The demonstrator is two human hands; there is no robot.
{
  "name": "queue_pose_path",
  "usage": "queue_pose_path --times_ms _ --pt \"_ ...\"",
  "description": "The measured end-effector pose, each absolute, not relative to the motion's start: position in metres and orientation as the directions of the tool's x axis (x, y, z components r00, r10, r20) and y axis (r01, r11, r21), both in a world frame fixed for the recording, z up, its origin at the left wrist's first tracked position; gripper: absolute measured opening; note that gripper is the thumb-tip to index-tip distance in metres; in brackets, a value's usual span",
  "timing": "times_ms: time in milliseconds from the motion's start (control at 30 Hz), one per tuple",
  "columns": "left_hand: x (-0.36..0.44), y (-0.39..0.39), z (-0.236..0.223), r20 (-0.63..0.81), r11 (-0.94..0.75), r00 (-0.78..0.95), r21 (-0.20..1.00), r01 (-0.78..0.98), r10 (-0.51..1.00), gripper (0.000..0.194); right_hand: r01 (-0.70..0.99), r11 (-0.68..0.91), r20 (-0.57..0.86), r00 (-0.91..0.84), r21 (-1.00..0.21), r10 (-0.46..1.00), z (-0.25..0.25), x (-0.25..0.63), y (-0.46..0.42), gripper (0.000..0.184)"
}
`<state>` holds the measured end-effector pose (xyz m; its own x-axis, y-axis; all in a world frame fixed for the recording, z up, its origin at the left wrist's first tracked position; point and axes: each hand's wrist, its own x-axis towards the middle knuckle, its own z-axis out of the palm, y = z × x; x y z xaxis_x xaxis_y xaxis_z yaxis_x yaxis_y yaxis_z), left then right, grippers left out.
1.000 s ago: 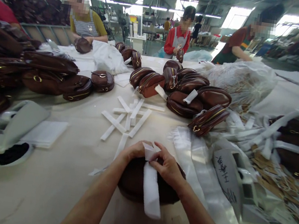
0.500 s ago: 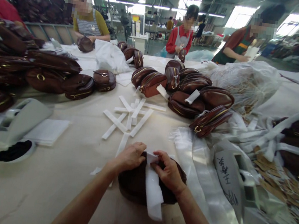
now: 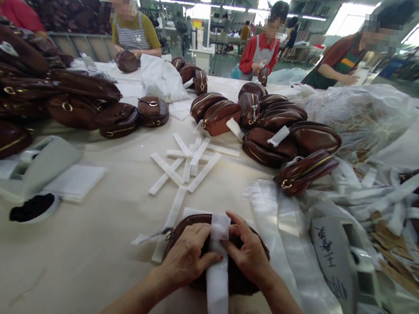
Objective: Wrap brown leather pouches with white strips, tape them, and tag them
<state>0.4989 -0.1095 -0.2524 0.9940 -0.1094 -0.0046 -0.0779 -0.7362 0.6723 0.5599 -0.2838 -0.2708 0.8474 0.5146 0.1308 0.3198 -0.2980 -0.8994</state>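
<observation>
A dark brown zipped bag (image 3: 189, 220) lies on the table in front of me. A white strip (image 3: 218, 292) runs over its top edge and down the side nearest me, with its loose end hanging past the bag. My left hand (image 3: 188, 253) grips the bag's left part, fingers over the leather and thumb pressed across the strip. My right hand (image 3: 248, 251) is bent at the strip's right edge near the top, its fingers and thumb against the strip and bag. Part of the bag is hidden under both hands.
Several loose white strips (image 3: 187, 161) lie beyond the bag. Finished-looking brown bags (image 3: 269, 147) sit further back, with more piled (image 3: 79, 112) at left. A tape dispenser (image 3: 42, 165) stands left, a grey one (image 3: 335, 263) right, beside clear plastic (image 3: 291, 241). Co-workers stand opposite.
My left hand has moved from the bag's top edge down onto its near side, thumb now on the strip. The strip now lies flatter over the top edge. My view has shifted slightly left.
</observation>
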Motion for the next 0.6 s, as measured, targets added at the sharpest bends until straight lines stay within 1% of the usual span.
queue_pose_path --times_ms 67,100,167,233,300,433,500,600 --pt "0.498 -0.109 -0.254 0.033 -0.739 0.993 0.666 -0.103 -0.109 0.047 0.343 -0.293 0.15 0.839 -0.892 0.524 -0.269 0.555 -0.287 0.055" --pt "0.497 -0.109 -0.254 0.055 -0.739 0.99 0.66 -0.136 -0.133 0.049 0.368 -0.293 0.17 0.83 -0.882 0.531 -0.268 0.553 -0.289 0.054" --pt "0.497 -0.108 -0.257 0.099 -0.729 0.972 0.646 -0.227 -0.215 0.047 0.442 -0.298 0.226 0.803 -0.846 0.551 -0.268 0.548 -0.291 0.053" --pt "0.498 -0.107 -0.259 0.137 -0.714 0.951 0.633 -0.298 -0.276 0.041 0.521 -0.307 0.285 0.771 -0.797 0.57 -0.268 0.545 -0.292 0.053" --pt "0.498 -0.108 -0.261 0.174 -0.71 0.941 0.62 -0.333 -0.289 0.038 0.579 -0.315 0.331 0.744 -0.752 0.58 -0.268 0.542 -0.293 0.053" --pt "0.498 -0.108 -0.261 0.215 -0.73 0.931 0.578 -0.365 -0.295 0.041 0.637 -0.322 0.373 0.711 -0.7 0.596 -0.264 0.54 -0.295 0.052" --pt "0.498 -0.108 -0.263 0.229 -0.737 0.92 0.551 -0.392 -0.318 0.036 0.658 -0.353 0.395 0.712 -0.666 0.581 -0.261 0.537 -0.301 0.05" --pt "0.497 -0.107 -0.266 0.295 -0.74 0.891 0.498 -0.451 -0.345 0.028 0.666 -0.458 0.453 0.742 -0.589 0.495 -0.26 0.527 -0.315 0.047"
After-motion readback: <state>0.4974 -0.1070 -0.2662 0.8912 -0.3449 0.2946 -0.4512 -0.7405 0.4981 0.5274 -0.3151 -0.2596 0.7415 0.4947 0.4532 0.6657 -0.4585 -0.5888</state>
